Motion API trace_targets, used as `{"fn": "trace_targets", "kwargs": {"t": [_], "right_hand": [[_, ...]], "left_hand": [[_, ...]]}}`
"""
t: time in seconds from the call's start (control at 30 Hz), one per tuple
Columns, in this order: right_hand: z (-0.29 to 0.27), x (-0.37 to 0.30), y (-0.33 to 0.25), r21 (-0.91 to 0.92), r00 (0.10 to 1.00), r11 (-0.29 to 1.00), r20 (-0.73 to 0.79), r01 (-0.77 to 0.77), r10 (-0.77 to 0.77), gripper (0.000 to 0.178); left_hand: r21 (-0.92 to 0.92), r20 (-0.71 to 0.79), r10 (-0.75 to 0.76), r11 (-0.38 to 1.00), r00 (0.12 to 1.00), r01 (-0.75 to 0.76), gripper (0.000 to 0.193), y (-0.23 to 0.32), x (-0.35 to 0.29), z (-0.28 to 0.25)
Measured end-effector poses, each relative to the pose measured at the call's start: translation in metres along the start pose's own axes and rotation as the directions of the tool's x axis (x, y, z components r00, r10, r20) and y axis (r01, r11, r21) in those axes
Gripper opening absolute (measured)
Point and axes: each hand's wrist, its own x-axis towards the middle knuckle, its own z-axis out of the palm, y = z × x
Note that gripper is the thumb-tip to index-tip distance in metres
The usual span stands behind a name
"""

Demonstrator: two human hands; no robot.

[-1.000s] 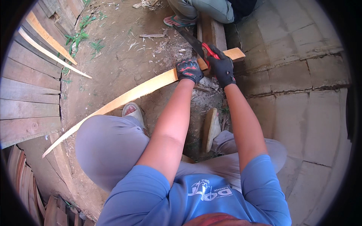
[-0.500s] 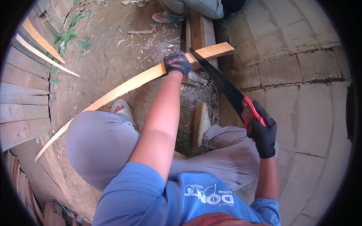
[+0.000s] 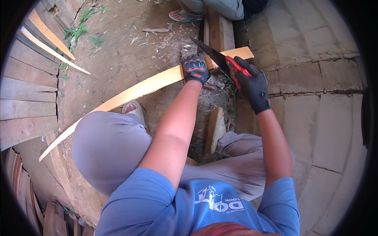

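Observation:
A long, pale wooden plank (image 3: 138,89) that looks curved runs from the lower left up to the right, its far end lying over a wooden beam (image 3: 220,33). My left hand (image 3: 195,69), in a black glove with red marks, is closed over the plank near that beam. In my gloved right hand (image 3: 253,84) is the red handle of a handsaw (image 3: 214,55). The dark blade crosses the plank just right of my left hand, its tip pointing up and left past the far edge. Whether the teeth are in a cut cannot be made out.
Another person's sandalled foot (image 3: 185,16) rests beside the beam at the top. Two thin wood strips (image 3: 59,53) lie at the left by a boarded surface (image 3: 27,94). Grey paving blocks (image 3: 311,114) cover the right side. Wood chips and grass dot the dirt.
My right hand has pushed the saw forward, up and left, so the handle is now close to the plank. My left hand keeps its hold; the whole view has shifted slightly.

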Motion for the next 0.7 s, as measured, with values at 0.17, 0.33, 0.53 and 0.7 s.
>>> {"fn": "trace_targets", "kwargs": {"t": [0.17, 0.33, 0.53, 0.7], "right_hand": [[0.081, 0.061, 0.031, -0.028, 0.998, 0.998, -0.024, 0.054, -0.055, 0.050], [0.117, 0.090, 0.026, 0.138, 0.984, 0.983, -0.114, -0.118, 0.134, 0.052], [0.096, 0.043, 0.031, 0.249, 0.975, 0.951, -0.076, -0.183, 0.208, 0.056], [0.041, -0.023, 0.035, 0.223, 0.985, 0.960, 0.000, -0.171, 0.175, 0.055]], "left_hand": [[-0.023, 0.030, -0.018, 1.000, 0.999, 0.019, 0.058, 0.001, -0.006, -0.008], [-0.025, 0.266, -0.034, 0.999, 0.964, 0.042, 0.056, 0.004, 0.012, -0.024], [-0.050, 0.309, -0.034, 0.997, 0.950, 0.052, 0.050, -0.012, 0.028, -0.036], [-0.006, 0.393, -0.023, 1.000, 0.919, 0.028, 0.053, -0.003, 0.031, -0.036]]}}
